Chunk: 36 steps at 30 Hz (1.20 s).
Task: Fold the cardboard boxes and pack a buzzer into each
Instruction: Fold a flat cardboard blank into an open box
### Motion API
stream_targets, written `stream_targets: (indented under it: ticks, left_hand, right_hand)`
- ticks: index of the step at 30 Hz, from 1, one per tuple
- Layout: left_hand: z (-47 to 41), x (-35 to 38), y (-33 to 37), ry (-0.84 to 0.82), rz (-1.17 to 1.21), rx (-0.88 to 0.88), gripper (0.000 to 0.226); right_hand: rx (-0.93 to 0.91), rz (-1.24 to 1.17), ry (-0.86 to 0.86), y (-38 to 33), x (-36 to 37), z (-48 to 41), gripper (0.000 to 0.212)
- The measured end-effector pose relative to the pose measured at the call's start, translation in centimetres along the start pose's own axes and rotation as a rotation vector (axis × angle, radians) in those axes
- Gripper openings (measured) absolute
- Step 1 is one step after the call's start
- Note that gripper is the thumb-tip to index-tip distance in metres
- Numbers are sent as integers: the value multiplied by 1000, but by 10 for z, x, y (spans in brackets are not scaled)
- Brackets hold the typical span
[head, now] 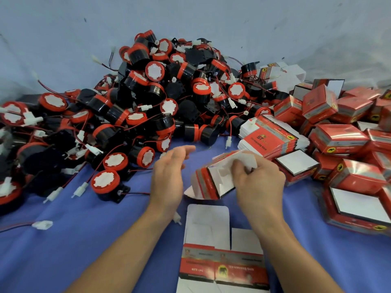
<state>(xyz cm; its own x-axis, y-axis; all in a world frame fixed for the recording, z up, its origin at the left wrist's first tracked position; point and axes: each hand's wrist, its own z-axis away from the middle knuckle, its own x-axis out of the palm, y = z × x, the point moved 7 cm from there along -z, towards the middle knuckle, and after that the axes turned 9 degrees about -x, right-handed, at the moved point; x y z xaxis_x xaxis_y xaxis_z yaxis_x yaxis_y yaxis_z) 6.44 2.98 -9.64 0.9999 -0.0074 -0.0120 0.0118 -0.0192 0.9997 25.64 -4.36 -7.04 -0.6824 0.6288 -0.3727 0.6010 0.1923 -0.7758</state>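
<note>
Buzzer heap (148, 98), black-and-red with white-plugged wires, behind and left of half-formed box (211, 182); folded boxes (338, 140) right of it; flat stack (273, 140) behind-right of it, marked "ST", remaining print blurred. Half-formed box: thin light card, likely easily creased, probably best taken by red walls. Right grip (258, 178) curled on its white flaps; left grip (169, 176) just left of it, fingers relaxed, empty.
</note>
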Motion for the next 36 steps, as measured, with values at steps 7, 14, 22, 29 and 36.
stream_targets:
  ticks: [7,14,22,29,36]
  left_hand:
    - [24,40,2,-391,-281,113,51]
    - [8,26,-7,-316,-256,4,56]
    - [0,10,-1,-276,-121,-63,28]
    - [5,19,-1,-372,-111,-77,26]
    - [9,24,3,-428,-168,-4,29]
  right_hand:
    - [123,284,-62,13,3,1,21]
    - [99,-150,-299,2,25,8,55]
    - [263,-615,-380,7,35,3,29]
    - [273,-560,-325,17,35,3,20]
    - [320,-648,-299,21,33,2,19]
